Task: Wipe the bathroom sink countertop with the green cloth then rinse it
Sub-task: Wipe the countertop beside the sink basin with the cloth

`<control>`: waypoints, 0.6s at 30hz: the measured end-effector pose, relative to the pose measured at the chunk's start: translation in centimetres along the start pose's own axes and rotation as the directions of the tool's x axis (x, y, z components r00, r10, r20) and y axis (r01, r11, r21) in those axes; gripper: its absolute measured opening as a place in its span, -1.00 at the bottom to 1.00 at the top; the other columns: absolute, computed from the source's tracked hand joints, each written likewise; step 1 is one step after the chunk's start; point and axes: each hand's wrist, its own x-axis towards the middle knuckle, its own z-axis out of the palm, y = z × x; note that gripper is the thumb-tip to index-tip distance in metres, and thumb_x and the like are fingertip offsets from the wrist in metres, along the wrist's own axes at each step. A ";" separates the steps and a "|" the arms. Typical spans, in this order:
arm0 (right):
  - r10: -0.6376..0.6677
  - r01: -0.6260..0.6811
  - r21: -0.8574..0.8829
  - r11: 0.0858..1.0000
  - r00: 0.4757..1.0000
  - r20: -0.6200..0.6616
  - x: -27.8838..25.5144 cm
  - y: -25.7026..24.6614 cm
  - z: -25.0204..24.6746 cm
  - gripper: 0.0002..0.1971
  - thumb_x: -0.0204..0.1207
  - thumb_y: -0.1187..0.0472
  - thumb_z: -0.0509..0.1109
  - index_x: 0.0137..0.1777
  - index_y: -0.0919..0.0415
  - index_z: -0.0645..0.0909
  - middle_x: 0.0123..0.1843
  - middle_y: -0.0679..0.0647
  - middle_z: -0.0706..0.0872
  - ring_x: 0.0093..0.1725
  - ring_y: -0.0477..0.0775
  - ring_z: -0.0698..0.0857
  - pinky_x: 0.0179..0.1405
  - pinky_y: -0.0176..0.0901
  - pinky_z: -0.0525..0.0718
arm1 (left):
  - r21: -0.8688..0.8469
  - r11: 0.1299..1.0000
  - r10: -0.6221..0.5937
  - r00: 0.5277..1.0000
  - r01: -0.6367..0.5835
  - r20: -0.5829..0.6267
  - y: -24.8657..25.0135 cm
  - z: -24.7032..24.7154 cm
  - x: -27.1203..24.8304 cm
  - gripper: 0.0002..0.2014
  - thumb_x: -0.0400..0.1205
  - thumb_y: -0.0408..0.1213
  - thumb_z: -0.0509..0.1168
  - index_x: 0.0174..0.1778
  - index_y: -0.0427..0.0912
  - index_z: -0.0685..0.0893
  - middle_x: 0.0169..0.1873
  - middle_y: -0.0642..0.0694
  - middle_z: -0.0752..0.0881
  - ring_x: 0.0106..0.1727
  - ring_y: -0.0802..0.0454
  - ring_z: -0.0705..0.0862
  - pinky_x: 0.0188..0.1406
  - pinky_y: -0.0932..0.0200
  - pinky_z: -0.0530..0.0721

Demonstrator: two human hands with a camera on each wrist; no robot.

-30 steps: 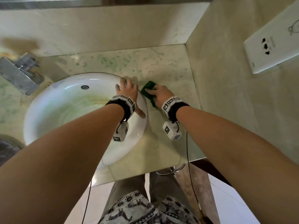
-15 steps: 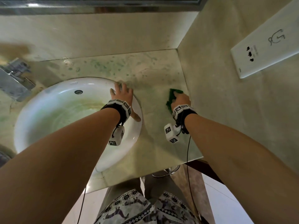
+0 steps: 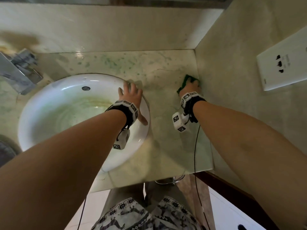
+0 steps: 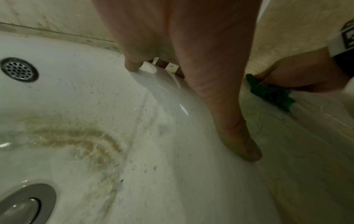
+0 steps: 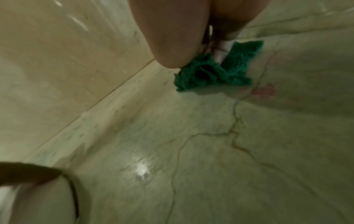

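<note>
Beside side wall point(image 3: 235, 67), green cloth point(image 3: 186, 80)

Hemmed on the right by the side wall point(image 3: 232, 80), behind by the back wall point(image 3: 116, 30); open surface point(image 3: 166, 77) between basin rim point(image 3: 146, 113) and wall.

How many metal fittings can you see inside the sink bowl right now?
2. A perforated overflow grille sits high on the sink bowl wall; the drain stopper sits at the bottom. The left arm hides part of the bowl in the head view.
</note>
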 end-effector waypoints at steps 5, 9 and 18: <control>-0.318 0.305 0.240 0.922 0.948 0.018 -1.0 -1.0 1.4 -0.40 0.62 0.23 0.20 0.66 0.05 0.19 0.57 0.26 0.28 0.44 0.38 0.34 0.41 0.13 0.49 | 0.024 1.000 -0.013 1.000 0.012 0.024 0.4 -0.4 0.2 0.47 -0.13 0.46 0.56 0.63 -0.20 0.13 0.59 -0.28 0.11 0.64 -0.46 -0.11 0.55 -0.52 0.05; -0.277 0.278 0.223 0.934 0.960 -0.036 -0.8 0.7 2.3 -0.35 0.57 0.23 0.28 0.66 0.05 0.20 0.54 0.23 0.32 0.42 0.34 0.38 0.37 0.14 0.53 | 0.033 0.999 -0.015 1.000 0.014 0.026 0.5 -0.5 0.2 0.46 -0.13 0.46 0.56 0.62 -0.20 0.14 0.59 -0.28 0.11 0.64 -0.45 -0.11 0.55 -0.52 0.07; 0.142 -0.142 0.001 0.990 0.989 -0.036 2.7 1.0 1.5 -0.27 0.62 0.16 0.19 0.67 0.37 -0.09 0.63 0.40 0.11 0.56 0.42 0.21 0.56 0.17 0.21 | 0.052 0.999 -0.015 1.000 0.015 0.000 0.4 -0.1 0.1 0.45 -0.12 0.47 0.55 0.60 -0.20 0.15 0.55 -0.27 0.15 0.63 -0.45 -0.09 0.54 -0.50 0.12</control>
